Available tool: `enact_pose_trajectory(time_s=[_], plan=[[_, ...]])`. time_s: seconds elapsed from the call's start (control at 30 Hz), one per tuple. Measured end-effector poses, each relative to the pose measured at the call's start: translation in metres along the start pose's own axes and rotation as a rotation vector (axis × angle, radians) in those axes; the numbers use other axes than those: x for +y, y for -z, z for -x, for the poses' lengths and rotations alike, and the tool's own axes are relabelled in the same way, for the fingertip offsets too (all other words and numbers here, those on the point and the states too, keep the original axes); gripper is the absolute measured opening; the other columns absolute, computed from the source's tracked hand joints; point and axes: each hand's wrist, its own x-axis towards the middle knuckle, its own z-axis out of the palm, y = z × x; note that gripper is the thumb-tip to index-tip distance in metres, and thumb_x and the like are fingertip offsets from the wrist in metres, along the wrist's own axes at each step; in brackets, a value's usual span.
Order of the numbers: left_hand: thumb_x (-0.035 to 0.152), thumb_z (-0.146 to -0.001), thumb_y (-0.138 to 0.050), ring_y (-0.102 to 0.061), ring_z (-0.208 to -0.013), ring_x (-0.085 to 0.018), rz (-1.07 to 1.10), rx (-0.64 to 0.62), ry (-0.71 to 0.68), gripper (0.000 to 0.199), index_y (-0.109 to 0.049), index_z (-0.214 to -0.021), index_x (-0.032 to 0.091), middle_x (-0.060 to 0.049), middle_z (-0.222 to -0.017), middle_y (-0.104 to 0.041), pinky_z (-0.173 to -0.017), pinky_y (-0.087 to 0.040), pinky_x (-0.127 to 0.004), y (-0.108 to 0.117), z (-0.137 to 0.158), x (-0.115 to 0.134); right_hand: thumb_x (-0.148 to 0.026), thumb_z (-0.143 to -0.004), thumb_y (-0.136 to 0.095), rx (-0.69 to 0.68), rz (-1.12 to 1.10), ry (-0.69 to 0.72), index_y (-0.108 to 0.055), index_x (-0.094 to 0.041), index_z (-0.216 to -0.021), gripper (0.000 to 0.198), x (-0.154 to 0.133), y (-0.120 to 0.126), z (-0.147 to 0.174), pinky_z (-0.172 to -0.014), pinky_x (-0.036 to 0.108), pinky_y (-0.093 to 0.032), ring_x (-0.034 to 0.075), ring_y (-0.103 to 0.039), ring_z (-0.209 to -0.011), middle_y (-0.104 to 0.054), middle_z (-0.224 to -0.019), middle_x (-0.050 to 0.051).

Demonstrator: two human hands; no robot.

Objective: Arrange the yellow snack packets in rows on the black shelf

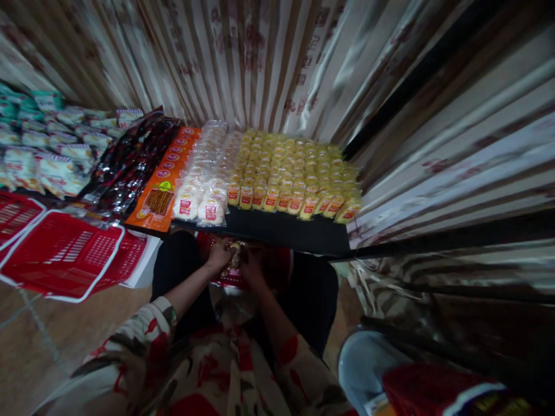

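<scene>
Low between my knees, my left hand (220,255) and my right hand (251,263) are close together over a red basket (284,267). Their fingers are curled in toward a small pale yellowish packet (236,253), which is dim and blurred. What exactly each hand grips is hidden. Just beyond the hands runs a black shelf (286,228). On it stand rows of yellow wrapped cakes (288,173), and beside them white round packaged cakes (199,199) in clear wrappers.
Left along the shelf lie orange snack packs (162,185), dark glossy packs (130,156) and white bags (60,170). Red shopping baskets (65,254) with white handles stand at the left. Striped curtains (243,63) hang behind. A grey stool or tub (359,358) is at lower right.
</scene>
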Motion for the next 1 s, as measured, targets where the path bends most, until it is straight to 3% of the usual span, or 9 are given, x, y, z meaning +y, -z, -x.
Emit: enact_pose_trajectory(time_s=[0.07,0.17,0.27,0.37,0.47,0.6,0.73,0.87,1.0], plan=[[0.023,-0.081,-0.053,-0.062,-0.064,-0.010,0.115,-0.008,0.042,0.033,-0.053,-0.114,0.018,-0.002,-0.081,-0.067,-0.055,-0.047,-0.017,0.003,0.010,0.004,-0.016,-0.080,-0.043,0.031,-0.034,0.040,-0.059,-0.017,-0.107,0.032,-0.007,0.009,0.009,-0.088,0.032,-0.044,0.017,-0.061,-0.098,-0.065,-0.107,0.009],[0.025,-0.083,-0.050,-0.062,-0.063,-0.010,0.229,-0.026,0.086,0.026,-0.054,-0.108,0.015,-0.003,-0.082,-0.066,-0.051,-0.048,-0.016,0.007,0.024,0.011,-0.023,-0.084,-0.041,0.062,-0.143,0.217,-0.059,-0.018,-0.110,0.031,-0.019,0.027,0.024,-0.097,0.032,-0.039,0.015,-0.056,-0.108,-0.062,-0.115,0.008],[0.025,-0.086,-0.048,-0.062,-0.060,-0.010,0.328,-0.070,0.126,0.020,-0.055,-0.101,0.014,-0.003,-0.075,-0.065,-0.051,-0.050,-0.017,0.010,0.037,0.020,-0.031,-0.085,-0.046,-0.055,-0.202,0.411,-0.062,-0.022,-0.106,0.028,-0.030,0.047,0.040,-0.100,0.034,-0.037,0.015,-0.052,-0.113,-0.060,-0.119,0.006],[0.031,-0.087,-0.047,-0.059,-0.049,-0.010,0.383,-0.125,0.180,0.023,-0.054,-0.097,0.011,-0.001,-0.058,-0.060,-0.049,-0.049,-0.018,0.012,0.049,0.028,-0.033,-0.077,-0.059,-0.151,-0.152,0.503,-0.061,-0.023,-0.111,0.036,-0.035,0.061,0.053,-0.100,0.037,-0.037,0.019,-0.050,-0.115,-0.057,-0.124,0.007],[0.038,-0.087,-0.047,-0.055,-0.040,-0.010,0.398,-0.183,0.215,0.030,-0.053,-0.094,0.010,0.001,-0.048,-0.055,-0.042,-0.044,-0.018,0.013,0.060,0.036,-0.029,-0.077,-0.058,-0.087,-0.134,0.457,-0.060,-0.022,-0.112,0.036,-0.034,0.069,0.057,-0.096,0.038,-0.041,0.020,-0.055,-0.108,-0.061,-0.116,0.008],[0.043,-0.088,-0.041,-0.053,-0.036,-0.010,0.378,-0.263,0.197,0.034,-0.054,-0.090,0.012,0.002,-0.044,-0.053,-0.037,-0.036,-0.017,0.013,0.069,0.046,-0.032,-0.080,-0.052,0.023,-0.276,0.276,-0.059,-0.023,-0.111,0.034,-0.030,0.077,0.054,-0.083,0.034,-0.051,0.018,-0.061,-0.097,-0.064,-0.110,0.006],[0.039,-0.090,-0.038,-0.050,-0.035,-0.009,0.299,-0.277,0.057,0.030,-0.053,-0.083,0.014,0.004,-0.045,-0.051,-0.036,-0.032,-0.017,0.012,0.073,0.057,-0.039,-0.077,-0.053,0.069,-0.491,0.179,-0.060,-0.022,-0.107,0.035,-0.030,0.087,0.050,-0.071,0.030,-0.055,0.018,-0.065,-0.086,-0.067,-0.099,0.005],[0.036,-0.087,-0.045,-0.053,-0.042,-0.007,0.293,-0.258,-0.043,0.025,-0.052,-0.076,0.014,0.004,-0.053,-0.055,-0.042,-0.038,-0.017,0.009,0.079,0.070,-0.045,-0.073,-0.057,0.129,-0.609,0.094,-0.063,-0.020,-0.099,0.037,-0.034,0.097,0.052,-0.057,0.026,-0.055,0.017,-0.065,-0.074,-0.068,-0.087,0.004],[0.034,-0.085,-0.047,-0.054,-0.047,-0.008,0.317,-0.306,-0.205,0.022,-0.054,-0.083,0.014,0.003,-0.056,-0.056,-0.048,-0.042,-0.018,0.006,0.086,0.080,-0.049,-0.069,-0.060,0.187,-0.726,0.032,-0.063,-0.018,-0.090,0.038,-0.037,0.107,0.055,-0.052,0.025,-0.055,0.015,-0.065,-0.066,-0.068,-0.081,0.003]])
